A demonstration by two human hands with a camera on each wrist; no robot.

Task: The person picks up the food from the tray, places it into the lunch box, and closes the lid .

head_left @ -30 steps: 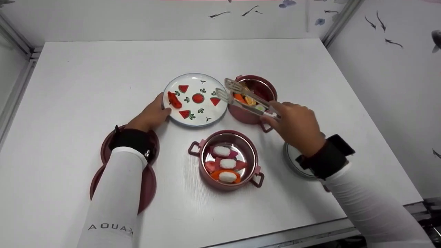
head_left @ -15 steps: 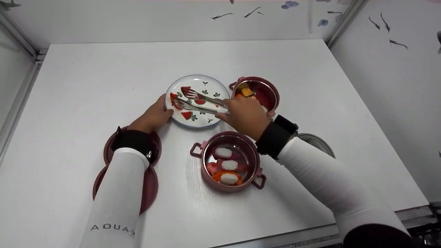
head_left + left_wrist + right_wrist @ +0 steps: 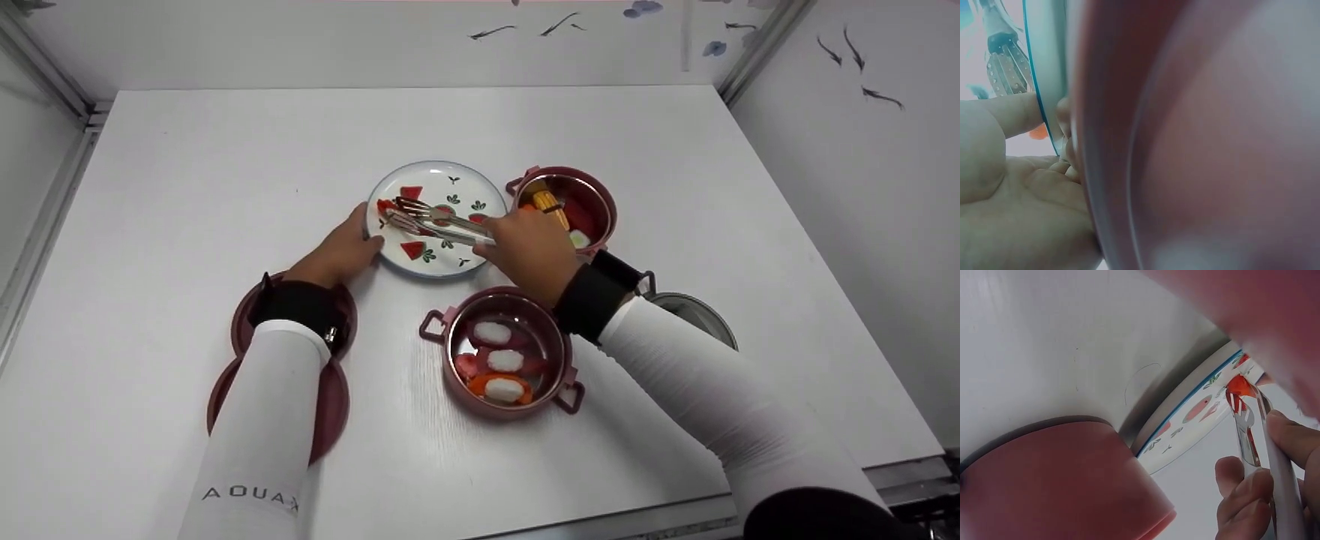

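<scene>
My left hand [image 3: 341, 247] grips the left rim of a white plate [image 3: 427, 174] with watermelon prints, thumb over the edge. In the left wrist view, fingers curl behind the rim. My right hand [image 3: 536, 251] holds metal tongs [image 3: 459, 222] over the plate. In the right wrist view, the tong tips are at a glossy red-orange food piece [image 3: 1238, 385] near the plate's far edge. A pink pot [image 3: 491, 409] in front contains several pieces, some topped with white rice shapes. Another pink pot [image 3: 606, 196] at the plate's right holds a corn piece [image 3: 550, 204] and other toy food.
Two dark-red round lid-like pieces [image 3: 334, 412] lie partly under the left forearm. A grey-rimmed round vessel [image 3: 697, 311] stands at the right, partly hidden by the right sleeve. White patterned panels [image 3: 375, 45] border the white table [image 3: 225, 150].
My right hand has swung left with the tongs, from above the far pot to the plate. The tong tips have closed in on the red-orange piece. The left hand keeps its grip.
</scene>
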